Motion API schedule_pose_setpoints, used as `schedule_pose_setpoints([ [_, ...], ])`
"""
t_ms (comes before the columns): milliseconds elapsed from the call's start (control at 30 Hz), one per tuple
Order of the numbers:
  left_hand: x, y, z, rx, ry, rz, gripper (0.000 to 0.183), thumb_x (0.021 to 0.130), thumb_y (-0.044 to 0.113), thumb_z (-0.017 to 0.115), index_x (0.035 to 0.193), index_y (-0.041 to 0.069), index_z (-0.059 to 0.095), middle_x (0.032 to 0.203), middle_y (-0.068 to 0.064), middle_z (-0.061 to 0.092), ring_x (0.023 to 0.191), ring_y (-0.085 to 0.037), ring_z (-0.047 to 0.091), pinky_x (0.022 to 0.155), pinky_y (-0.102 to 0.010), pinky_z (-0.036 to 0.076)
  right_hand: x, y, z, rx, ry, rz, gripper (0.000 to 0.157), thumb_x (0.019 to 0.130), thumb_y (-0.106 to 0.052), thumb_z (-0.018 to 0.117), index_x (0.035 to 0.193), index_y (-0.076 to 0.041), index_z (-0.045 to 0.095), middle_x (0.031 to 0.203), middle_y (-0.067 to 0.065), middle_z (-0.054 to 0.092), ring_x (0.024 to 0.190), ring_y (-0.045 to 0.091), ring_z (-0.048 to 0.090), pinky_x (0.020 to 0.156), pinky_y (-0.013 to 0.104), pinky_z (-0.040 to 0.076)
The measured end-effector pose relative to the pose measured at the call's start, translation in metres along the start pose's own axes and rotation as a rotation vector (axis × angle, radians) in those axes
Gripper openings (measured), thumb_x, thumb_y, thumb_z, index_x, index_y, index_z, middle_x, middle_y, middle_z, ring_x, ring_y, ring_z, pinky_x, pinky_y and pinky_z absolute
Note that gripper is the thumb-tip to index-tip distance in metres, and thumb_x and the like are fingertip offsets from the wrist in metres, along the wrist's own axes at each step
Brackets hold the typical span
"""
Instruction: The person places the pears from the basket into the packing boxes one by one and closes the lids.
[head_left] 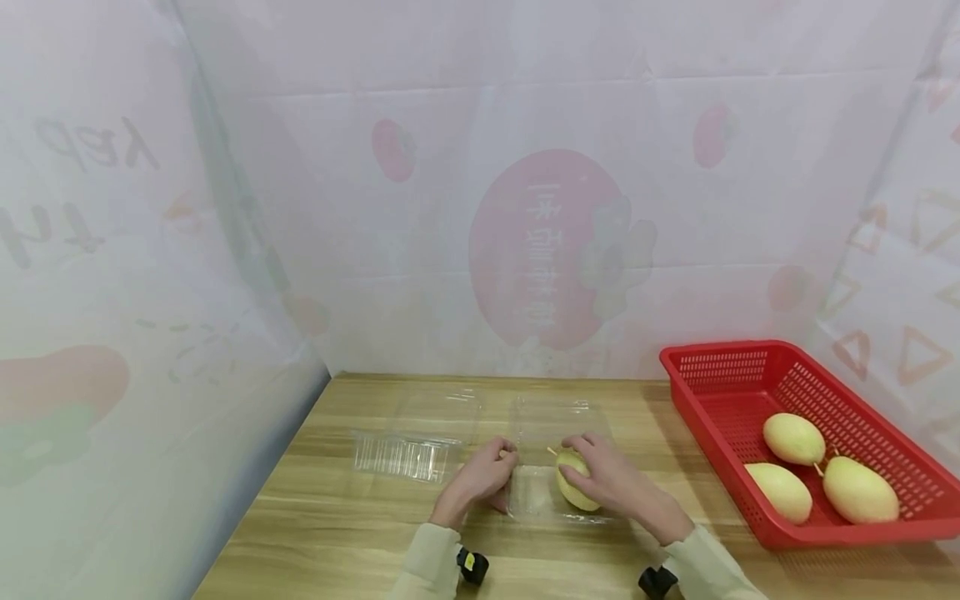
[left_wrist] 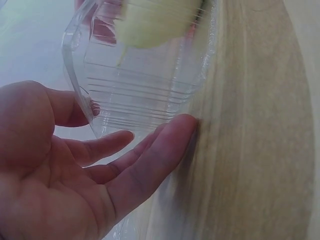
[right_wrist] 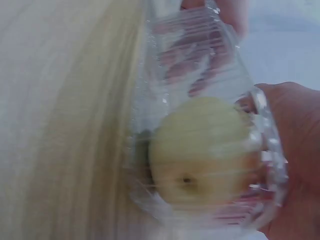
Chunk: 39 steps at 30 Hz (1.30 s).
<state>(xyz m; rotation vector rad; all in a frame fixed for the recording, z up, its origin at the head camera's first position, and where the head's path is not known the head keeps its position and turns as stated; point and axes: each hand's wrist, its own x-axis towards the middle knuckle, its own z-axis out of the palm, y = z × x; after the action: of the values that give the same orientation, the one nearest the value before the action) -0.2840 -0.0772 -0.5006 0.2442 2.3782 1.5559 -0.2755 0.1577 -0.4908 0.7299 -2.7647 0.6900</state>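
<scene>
A clear plastic clamshell box (head_left: 532, 493) lies unfolded on the table, its lid (head_left: 558, 418) on the far side. My left hand (head_left: 486, 475) holds the box's left edge; in the left wrist view its thumb (left_wrist: 70, 107) hooks over the rim and the other fingers lie along the ridged outer wall. My right hand (head_left: 611, 477) grips a pale yellow pear (head_left: 577, 483) in the right part of the box, the stem pointing up and left. Through the clear wall in the right wrist view, the round end of the pear (right_wrist: 200, 150) shows close to the box bottom.
A second clear clamshell box (head_left: 401, 457) lies unfolded to the left. At the right stands a red slotted plastic basket (head_left: 720, 454), with three pears (head_left: 858, 490) in its near part. Printed white cloth (head_left: 450, 333) closes off the back and sides of the wooden table (head_left: 300, 517).
</scene>
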Motion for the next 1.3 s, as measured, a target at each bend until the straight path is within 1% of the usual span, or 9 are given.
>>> schedule_pose_setpoints([
  [67,0.0,-0.001,0.0,-0.006,-0.001,-0.001,0.035,0.102,0.024,0.044,0.127,0.0,0.05,0.074,-0.009,0.054,0.044,-0.021,0.06,0.047,-0.041,0.056,0.0,0.001,-0.004,0.031,0.026,-0.003,0.033,0.092,-0.026,0.066,0.118,-0.006,0.064,0.113,0.01,0.065,0.105,0.027,0.063,0.09,0.044,0.053],
  [200,0.0,-0.001,0.0,-0.023,0.0,-0.009,0.035,0.101,0.024,0.046,0.126,-0.001,0.05,0.079,-0.013,0.056,0.048,-0.022,0.061,0.048,-0.041,0.056,-0.001,0.005,-0.011,0.045,0.057,-0.028,0.027,0.093,-0.022,0.066,0.114,-0.004,0.065,0.109,0.01,0.065,0.102,0.025,0.063,0.086,0.043,0.053],
  [333,0.0,0.002,0.0,-0.043,-0.012,-0.02,0.036,0.101,0.024,0.047,0.127,0.0,0.051,0.084,-0.016,0.057,0.054,-0.025,0.061,0.05,-0.042,0.057,-0.003,0.007,-0.023,0.072,0.056,-0.015,0.024,0.093,-0.019,0.065,0.113,-0.005,0.066,0.11,0.009,0.066,0.105,0.026,0.062,0.09,0.046,0.052],
  [467,0.0,0.004,0.0,-0.054,-0.018,-0.022,0.037,0.1,0.025,0.048,0.128,0.001,0.051,0.085,-0.017,0.057,0.054,-0.025,0.061,0.052,-0.044,0.058,-0.006,0.008,-0.04,0.098,0.08,0.007,0.023,0.093,-0.017,0.065,0.112,-0.004,0.067,0.11,0.01,0.066,0.107,0.029,0.062,0.091,0.048,0.052],
  [600,0.001,0.004,0.0,-0.063,-0.016,-0.022,0.037,0.101,0.025,0.048,0.128,0.0,0.051,0.087,-0.019,0.057,0.054,-0.024,0.059,0.052,-0.044,0.057,-0.009,0.01,-0.059,0.082,0.132,0.001,0.024,0.093,-0.017,0.065,0.111,-0.002,0.067,0.108,0.013,0.067,0.103,0.029,0.063,0.084,0.046,0.054],
  [700,0.0,0.003,0.0,-0.064,-0.018,-0.027,0.036,0.101,0.026,0.048,0.128,0.001,0.052,0.086,-0.018,0.057,0.052,-0.023,0.058,0.052,-0.044,0.058,-0.012,0.012,-0.073,0.063,0.165,-0.004,0.023,0.093,-0.018,0.065,0.111,-0.003,0.067,0.107,0.011,0.068,0.1,0.027,0.064,0.08,0.044,0.055],
  [900,0.0,0.002,-0.002,-0.061,-0.019,-0.036,0.037,0.102,0.027,0.048,0.128,0.001,0.052,0.079,-0.011,0.054,0.055,-0.023,0.058,0.053,-0.044,0.058,-0.018,0.016,-0.096,0.025,0.215,-0.005,0.021,0.093,-0.016,0.066,0.111,-0.004,0.067,0.104,0.009,0.068,0.094,0.026,0.063,0.077,0.041,0.055],
  [1133,-0.001,0.002,-0.002,-0.07,-0.02,-0.048,0.036,0.101,0.027,0.048,0.127,0.001,0.053,0.079,-0.01,0.053,0.062,-0.02,0.055,0.053,-0.043,0.058,-0.029,0.02,-0.12,0.03,0.194,0.078,0.026,0.096,-0.021,0.064,0.117,-0.006,0.065,0.111,0.012,0.067,0.097,0.027,0.064,0.082,0.047,0.055],
  [1300,-0.001,0.001,-0.002,-0.078,-0.018,-0.05,0.036,0.101,0.027,0.05,0.126,0.002,0.054,0.083,-0.011,0.054,0.065,-0.02,0.056,0.053,-0.042,0.058,-0.04,0.025,-0.139,-0.03,0.248,0.1,0.024,0.094,-0.018,0.065,0.114,-0.004,0.065,0.109,0.014,0.067,0.091,0.027,0.062,0.077,0.046,0.053],
])
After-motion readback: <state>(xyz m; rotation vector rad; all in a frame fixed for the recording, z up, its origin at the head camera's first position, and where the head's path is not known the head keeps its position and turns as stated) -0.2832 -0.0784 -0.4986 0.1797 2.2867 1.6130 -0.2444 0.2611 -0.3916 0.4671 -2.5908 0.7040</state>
